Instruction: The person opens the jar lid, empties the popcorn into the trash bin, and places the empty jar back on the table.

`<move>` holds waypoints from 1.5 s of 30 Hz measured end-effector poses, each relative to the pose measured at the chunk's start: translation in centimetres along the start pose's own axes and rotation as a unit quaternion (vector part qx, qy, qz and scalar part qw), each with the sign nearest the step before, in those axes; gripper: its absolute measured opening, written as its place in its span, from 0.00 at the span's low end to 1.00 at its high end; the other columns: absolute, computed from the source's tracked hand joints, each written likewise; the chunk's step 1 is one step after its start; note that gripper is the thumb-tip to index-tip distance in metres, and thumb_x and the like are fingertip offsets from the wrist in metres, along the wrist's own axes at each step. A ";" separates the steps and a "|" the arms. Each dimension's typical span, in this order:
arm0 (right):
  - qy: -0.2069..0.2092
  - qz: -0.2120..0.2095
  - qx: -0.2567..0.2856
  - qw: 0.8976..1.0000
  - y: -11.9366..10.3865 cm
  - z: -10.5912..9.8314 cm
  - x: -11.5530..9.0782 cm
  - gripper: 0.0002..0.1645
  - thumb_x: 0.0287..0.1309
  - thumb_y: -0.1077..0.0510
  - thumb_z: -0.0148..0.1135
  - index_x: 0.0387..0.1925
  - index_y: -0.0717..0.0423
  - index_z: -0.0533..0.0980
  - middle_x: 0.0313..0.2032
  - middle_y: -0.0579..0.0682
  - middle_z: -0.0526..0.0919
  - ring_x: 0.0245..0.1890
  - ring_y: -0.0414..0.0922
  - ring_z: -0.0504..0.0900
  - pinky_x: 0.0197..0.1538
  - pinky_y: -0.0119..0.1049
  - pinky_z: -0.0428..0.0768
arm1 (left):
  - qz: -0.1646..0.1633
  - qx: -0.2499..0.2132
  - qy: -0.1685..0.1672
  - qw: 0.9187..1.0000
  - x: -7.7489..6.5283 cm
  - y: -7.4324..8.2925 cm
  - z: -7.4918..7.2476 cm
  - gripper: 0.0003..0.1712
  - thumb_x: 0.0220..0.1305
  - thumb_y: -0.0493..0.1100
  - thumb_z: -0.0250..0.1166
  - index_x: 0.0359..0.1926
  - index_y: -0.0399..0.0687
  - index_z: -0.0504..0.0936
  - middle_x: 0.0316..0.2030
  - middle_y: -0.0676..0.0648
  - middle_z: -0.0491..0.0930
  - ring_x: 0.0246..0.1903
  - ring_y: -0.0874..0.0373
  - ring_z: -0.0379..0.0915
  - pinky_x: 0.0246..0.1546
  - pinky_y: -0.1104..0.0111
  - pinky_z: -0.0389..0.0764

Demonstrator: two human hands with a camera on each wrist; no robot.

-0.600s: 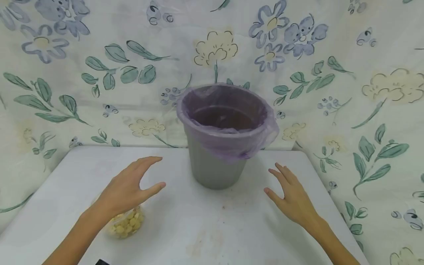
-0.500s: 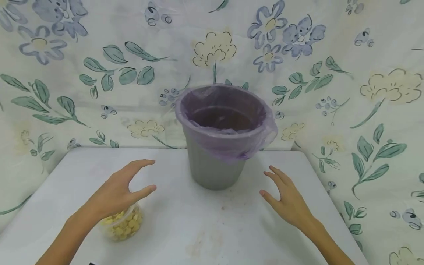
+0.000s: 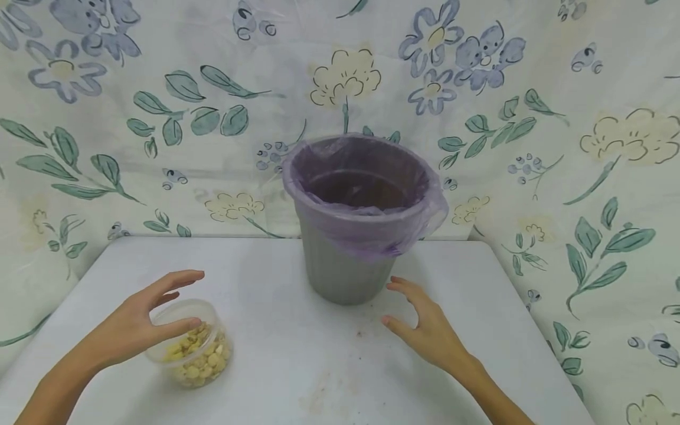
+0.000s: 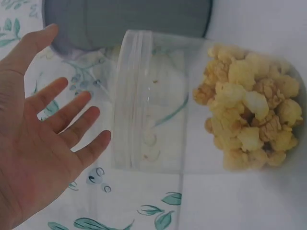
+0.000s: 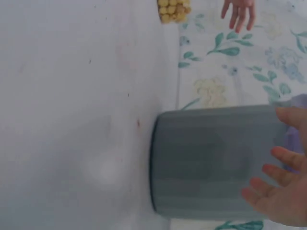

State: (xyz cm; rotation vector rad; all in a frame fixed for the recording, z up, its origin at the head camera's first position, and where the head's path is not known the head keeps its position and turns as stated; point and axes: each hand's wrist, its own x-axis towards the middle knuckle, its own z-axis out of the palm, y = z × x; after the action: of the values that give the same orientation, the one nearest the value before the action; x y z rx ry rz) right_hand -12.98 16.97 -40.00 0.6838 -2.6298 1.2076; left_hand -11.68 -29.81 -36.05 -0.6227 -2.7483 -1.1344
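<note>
In the head view, the left hand, its grip apart, hangs beside a clear jar of popcorn on the bench; the right hand, grip also apart, is near a grey bucket with a purple liner. In the left wrist view, the hand is just beside the jar's rim, contact unclear. In the right wrist view, the spread grip partly hides the liner.

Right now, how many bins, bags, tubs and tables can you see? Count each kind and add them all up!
Grey bin: 1
Purple bag: 1
Clear popcorn tub: 1
White table: 1
Total: 4
</note>
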 end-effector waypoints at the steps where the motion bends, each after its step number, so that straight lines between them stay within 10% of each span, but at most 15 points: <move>1: -0.002 -0.001 0.002 1.000 -0.1 0.3 0.1 0.35 0.60 0.52 0.71 0.66 0.56 0.70 0.69 0.53 0.68 0.69 0.52 0.65 0.67 0.55 0.65 | -0.002 -0.002 -0.002 1.000 -0.2 -0.3 -0.2 0.41 0.59 0.38 0.74 0.71 0.53 0.67 0.63 0.59 0.68 0.60 0.82 0.56 0.53 0.88 0.59; 27: -0.084 -0.019 0.184 0.979 -4.6 10.1 3.7 0.38 0.58 0.53 0.74 0.67 0.52 0.69 0.65 0.45 0.72 0.66 0.46 0.69 0.64 0.35 0.71 | -0.041 -0.084 -0.028 0.995 -5.8 -7.1 -1.7 0.49 0.60 0.23 0.65 0.76 0.55 0.55 0.66 0.70 0.59 0.60 0.83 0.56 0.47 0.88 0.65; 45: -0.116 -0.003 0.253 0.960 -6.0 16.4 5.2 0.33 0.58 0.56 0.74 0.64 0.51 0.72 0.61 0.41 0.74 0.62 0.41 0.72 0.60 0.30 0.73 | -0.165 -0.175 -0.105 0.965 -7.7 -11.1 -0.3 0.45 0.73 0.33 0.55 0.74 0.80 0.44 0.59 0.84 0.52 0.51 0.91 0.53 0.39 0.73 0.76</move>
State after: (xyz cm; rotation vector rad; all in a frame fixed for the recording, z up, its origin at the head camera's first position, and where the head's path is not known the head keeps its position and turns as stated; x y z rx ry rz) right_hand -14.10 -0.43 -45.02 0.9628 -2.4918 1.9355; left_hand -9.18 -39.62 -45.00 -0.3350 -2.9285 -1.7494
